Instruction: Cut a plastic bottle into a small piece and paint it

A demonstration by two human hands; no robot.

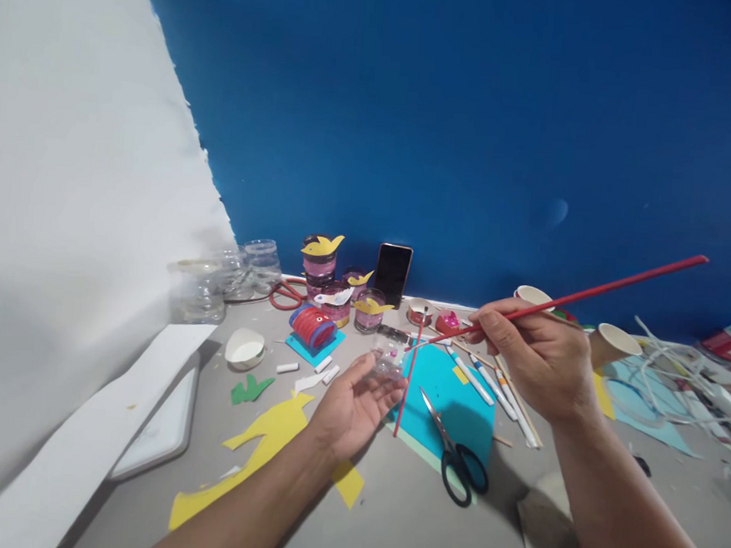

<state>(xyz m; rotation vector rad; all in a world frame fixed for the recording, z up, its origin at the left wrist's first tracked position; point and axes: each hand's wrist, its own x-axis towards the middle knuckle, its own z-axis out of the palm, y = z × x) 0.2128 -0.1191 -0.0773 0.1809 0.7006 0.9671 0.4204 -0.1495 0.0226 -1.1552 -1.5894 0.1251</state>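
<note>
My left hand (356, 411) holds a small clear plastic cup (390, 352) with a dark rim, its fingers curled under it. In my right hand (532, 352) is a long red paintbrush (615, 283), its tip at the cup's right side, where a small pink mark shows. A second thin red brush (409, 377) lies beyond my left fingertips, over blue paper (450, 397). Black-handled scissors (453, 455) rest on that paper. Behind the cup stand decorated jars (370, 310) with yellow paper birds, and a red and blue wrapped roll (312, 327) on a blue square.
A phone (393, 274) leans on the blue wall. Markers (471, 375) lie right of the cup. Yellow paper scraps (272, 434), a white bowl (245, 349) and a white tray (161, 418) are left. Paper cups (611, 345) and tangled cables (670, 387) are right.
</note>
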